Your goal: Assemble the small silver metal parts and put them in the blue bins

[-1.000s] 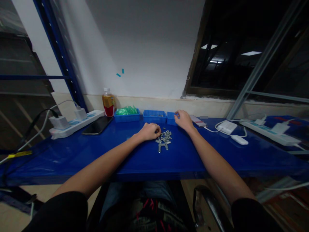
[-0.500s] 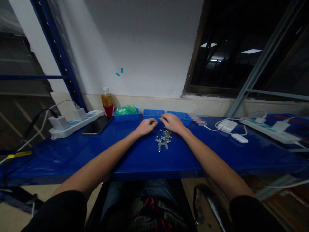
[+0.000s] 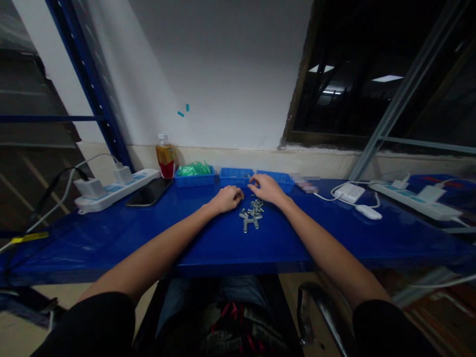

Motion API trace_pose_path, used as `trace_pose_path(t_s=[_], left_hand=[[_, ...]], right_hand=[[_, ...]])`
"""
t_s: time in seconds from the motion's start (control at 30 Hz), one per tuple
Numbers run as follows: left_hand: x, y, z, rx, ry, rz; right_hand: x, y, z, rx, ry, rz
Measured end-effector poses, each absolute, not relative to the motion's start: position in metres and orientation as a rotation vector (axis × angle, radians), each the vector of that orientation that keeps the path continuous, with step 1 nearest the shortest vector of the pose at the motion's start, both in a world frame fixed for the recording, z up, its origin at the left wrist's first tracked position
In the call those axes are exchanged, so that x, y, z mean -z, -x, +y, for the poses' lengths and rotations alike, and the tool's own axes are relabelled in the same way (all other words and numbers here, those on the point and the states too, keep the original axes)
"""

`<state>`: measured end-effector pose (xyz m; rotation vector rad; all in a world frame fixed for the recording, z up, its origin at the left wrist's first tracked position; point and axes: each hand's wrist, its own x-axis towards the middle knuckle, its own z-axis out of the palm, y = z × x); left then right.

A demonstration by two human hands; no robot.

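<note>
On the blue table lies a loose pile of small silver metal pieces (image 3: 254, 209) that look like screws or bolts. Left of the pile, my left hand (image 3: 227, 199) is closed, thumb and fingertips together; anything between them is too small to make out. My right hand (image 3: 269, 189) hovers beyond the pile, its thumb and forefinger bent and slightly apart, with nothing visible between them. A single small piece (image 3: 252, 195) lies just under that thumb. Behind the hands, the middle blue bin (image 3: 236, 171) holds small metal bits, and the right blue bin (image 3: 284, 182) is partly covered by my right hand.
A third blue bin (image 3: 195, 182) contains green plastic bags (image 3: 194, 169), with a drink bottle (image 3: 165, 156) beside it. A phone (image 3: 149, 193) and a power strip (image 3: 119, 191) lie left. On the right are a white charger (image 3: 349, 193), cables and another power strip (image 3: 416, 202).
My left hand has drawn back toward me, away from the right fingertips. The right thumb and forefinger have parted a little, and the hand has barely shifted.
</note>
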<state>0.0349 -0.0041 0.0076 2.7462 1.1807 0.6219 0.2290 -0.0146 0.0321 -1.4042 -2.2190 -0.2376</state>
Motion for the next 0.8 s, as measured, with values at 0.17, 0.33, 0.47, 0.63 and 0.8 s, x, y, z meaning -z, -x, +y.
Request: trace_pose_path(t_s=[0.17,0.33,0.47,0.63,0.8], left_hand=[[-0.01,-0.032,0.007,-0.889,-2.301,1.166],[-0.006,-0.034,0.011,-0.916,-2.049,1.01],[-0.006,-0.038,0.01,-0.895,-2.101,1.033],[-0.01,-0.042,-0.005,-0.689,-2.709,1.003],[-0.013,-0.047,-0.018,-0.446,-2.94,1.011]], right_hand=[[-0.025,-0.211,-0.021,0.213,1.236,-2.362],[-0.026,-0.21,-0.024,0.278,1.175,-2.382],[-0.036,-0.215,-0.023,0.322,1.23,-2.304],[-0.046,-0.257,-0.013,0.512,1.63,-1.86],[-0.042,-0.28,-0.008,0.537,1.798,-1.762]])
